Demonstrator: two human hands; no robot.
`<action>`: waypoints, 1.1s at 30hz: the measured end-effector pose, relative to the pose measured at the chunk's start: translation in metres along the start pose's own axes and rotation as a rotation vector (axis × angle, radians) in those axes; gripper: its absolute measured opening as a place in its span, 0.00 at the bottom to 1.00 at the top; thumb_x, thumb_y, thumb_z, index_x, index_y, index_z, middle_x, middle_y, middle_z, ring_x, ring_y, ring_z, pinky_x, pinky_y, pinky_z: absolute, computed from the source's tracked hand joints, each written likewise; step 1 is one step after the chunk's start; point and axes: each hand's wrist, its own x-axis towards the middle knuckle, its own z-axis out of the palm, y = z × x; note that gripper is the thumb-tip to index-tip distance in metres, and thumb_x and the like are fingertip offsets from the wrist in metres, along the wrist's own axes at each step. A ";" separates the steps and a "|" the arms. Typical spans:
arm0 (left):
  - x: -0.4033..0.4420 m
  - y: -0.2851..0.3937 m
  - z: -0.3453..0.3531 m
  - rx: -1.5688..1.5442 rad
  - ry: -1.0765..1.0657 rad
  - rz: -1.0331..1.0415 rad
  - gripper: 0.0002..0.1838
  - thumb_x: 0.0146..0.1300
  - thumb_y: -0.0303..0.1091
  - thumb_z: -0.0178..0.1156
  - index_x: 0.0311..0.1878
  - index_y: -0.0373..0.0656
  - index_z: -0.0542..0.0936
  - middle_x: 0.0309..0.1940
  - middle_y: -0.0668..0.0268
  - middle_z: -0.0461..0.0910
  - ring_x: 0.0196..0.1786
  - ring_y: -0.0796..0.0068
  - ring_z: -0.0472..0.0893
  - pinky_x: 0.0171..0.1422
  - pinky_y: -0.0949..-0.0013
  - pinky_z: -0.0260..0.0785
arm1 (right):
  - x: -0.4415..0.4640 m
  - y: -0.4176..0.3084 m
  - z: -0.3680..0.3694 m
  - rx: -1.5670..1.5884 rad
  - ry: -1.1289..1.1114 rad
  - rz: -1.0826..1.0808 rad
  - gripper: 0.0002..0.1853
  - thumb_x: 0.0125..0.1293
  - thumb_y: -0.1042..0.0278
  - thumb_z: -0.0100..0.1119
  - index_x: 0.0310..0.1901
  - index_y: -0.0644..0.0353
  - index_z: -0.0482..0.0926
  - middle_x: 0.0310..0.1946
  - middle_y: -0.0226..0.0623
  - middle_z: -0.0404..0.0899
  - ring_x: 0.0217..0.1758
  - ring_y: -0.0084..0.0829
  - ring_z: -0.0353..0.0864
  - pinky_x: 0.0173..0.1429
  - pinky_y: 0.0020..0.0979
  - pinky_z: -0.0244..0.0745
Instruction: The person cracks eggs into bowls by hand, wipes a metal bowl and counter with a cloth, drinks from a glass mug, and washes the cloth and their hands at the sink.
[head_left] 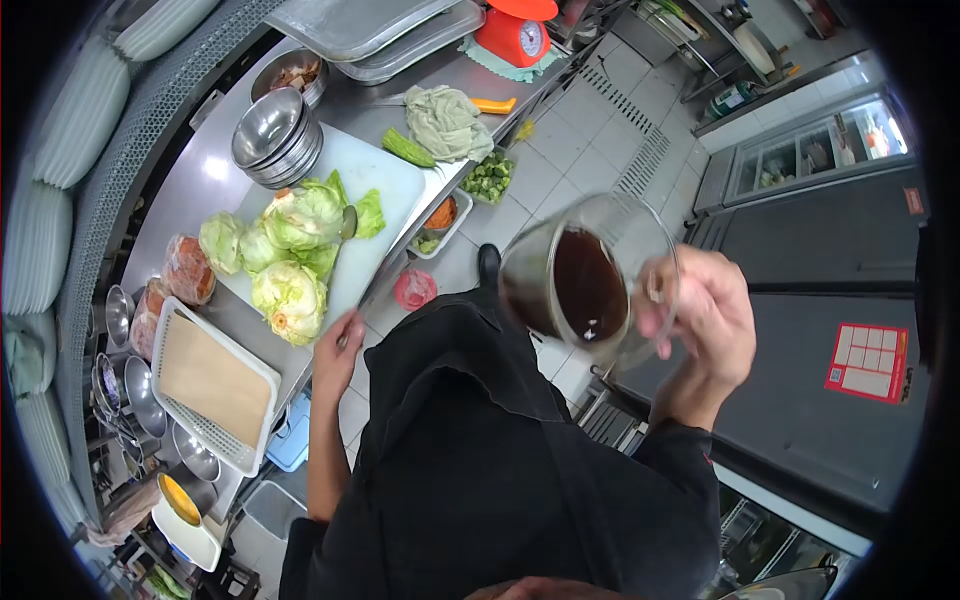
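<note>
My right hand (705, 310) is raised at the right, its fingers closed round the handle of a clear jug (585, 280) with dark brown liquid inside. The jug is tilted and slightly blurred. My left hand (340, 345) is low beside the edge of the steel counter, fingers curled; what it holds, if anything, is too small to make out. Near it on a white cutting board (385, 190) lie several lettuce heads (290, 290) and loose leaves, with a dark-ended tool (348, 222) among them.
Stacked steel bowls (272, 135), a green cloth (447, 122), a cucumber-like vegetable (408, 148) and a lined white basket (215, 380) stand on the counter. A red scale (515, 38) is at its far end. Tubs of vegetables (487, 178) sit below the edge. Dark refrigerator doors (800, 240) are at the right.
</note>
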 end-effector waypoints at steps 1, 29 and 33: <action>0.017 0.020 0.009 -0.001 0.003 0.028 0.25 0.68 0.39 0.61 0.65 0.37 0.73 0.53 0.60 0.81 0.51 0.74 0.79 0.51 0.69 0.75 | 0.010 0.014 -0.012 0.058 0.041 0.115 0.18 0.73 0.56 0.52 0.31 0.62 0.76 0.21 0.32 0.77 0.16 0.18 0.71 0.20 0.19 0.60; 0.335 0.234 0.155 0.550 0.604 0.201 0.19 0.46 0.28 0.63 0.46 0.43 0.80 0.43 0.53 0.83 0.48 0.50 0.81 0.59 0.58 0.71 | 0.453 0.391 -0.143 0.226 -0.114 0.243 0.14 0.76 0.59 0.45 0.46 0.62 0.74 0.26 0.34 0.76 0.19 0.25 0.74 0.23 0.28 0.73; 0.304 0.268 0.122 0.327 0.719 0.401 0.19 0.49 0.21 0.60 0.48 0.37 0.77 0.45 0.61 0.79 0.50 0.68 0.76 0.61 0.68 0.66 | 0.414 0.313 -0.176 -0.033 -0.069 0.354 0.35 0.73 0.44 0.48 0.68 0.69 0.60 0.27 0.43 0.78 0.17 0.32 0.80 0.23 0.34 0.77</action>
